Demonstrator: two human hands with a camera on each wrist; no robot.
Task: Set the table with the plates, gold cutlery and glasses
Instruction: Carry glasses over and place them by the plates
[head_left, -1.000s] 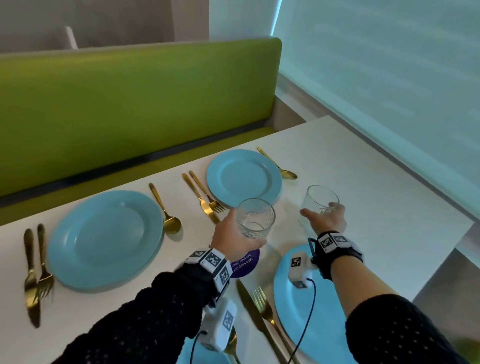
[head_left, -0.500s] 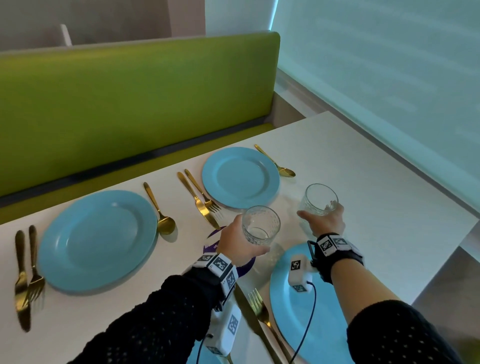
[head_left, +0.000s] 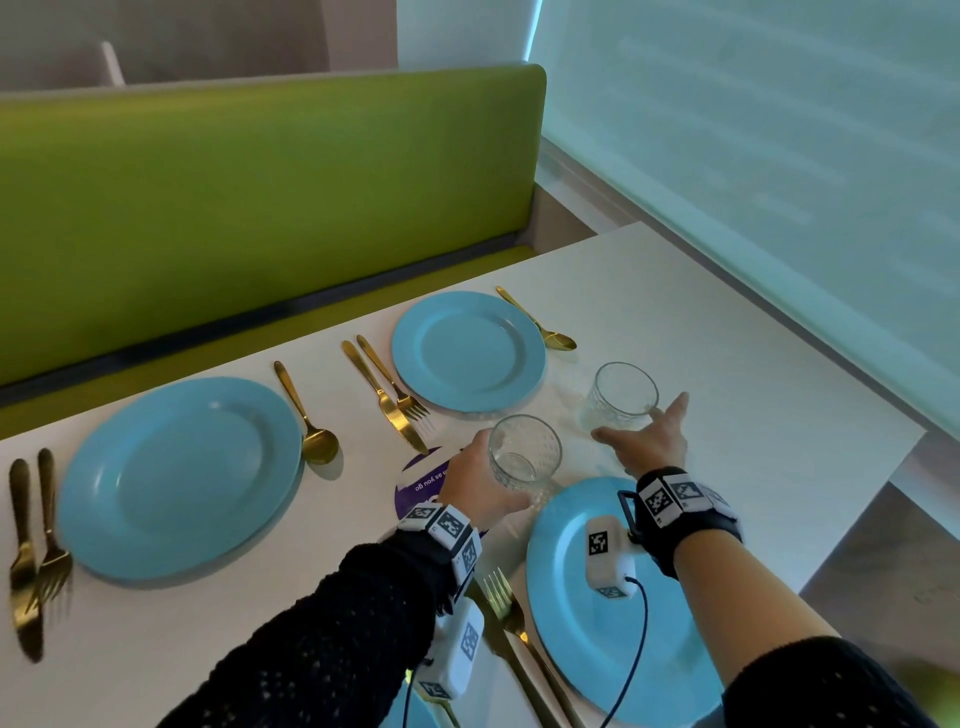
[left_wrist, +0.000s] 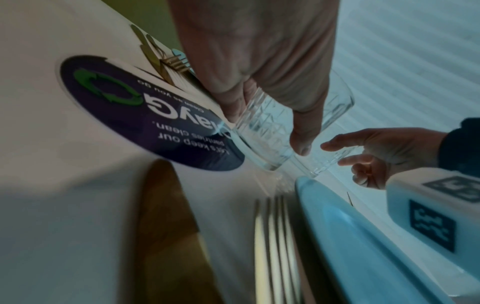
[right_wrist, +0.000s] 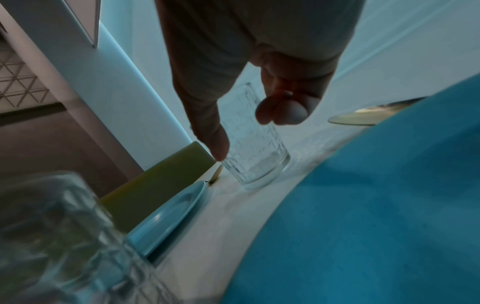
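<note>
My left hand (head_left: 485, 480) grips a clear patterned glass (head_left: 524, 457) by its side, just beyond the rim of the near blue plate (head_left: 571, 649). In the left wrist view the glass (left_wrist: 262, 131) is low over the white table; whether it touches is unclear. A second glass (head_left: 621, 395) stands on the table right of the far blue plate (head_left: 467, 353). My right hand (head_left: 644, 436) is behind that glass with fingers spread, thumb beside the glass (right_wrist: 254, 144). Gold cutlery flanks each plate.
A third blue plate (head_left: 176, 473) lies at the left with a gold spoon (head_left: 306, 415) and a knife and fork (head_left: 31, 545). A purple round sticker (head_left: 421, 483) is on the table. A green bench (head_left: 260, 197) runs behind; the table's edge (head_left: 831, 519) is at the right.
My left hand has carried its glass rightward, toward the near plate. My right hand has loosened from the second glass, its fingers now spread; that glass stands on the table.
</note>
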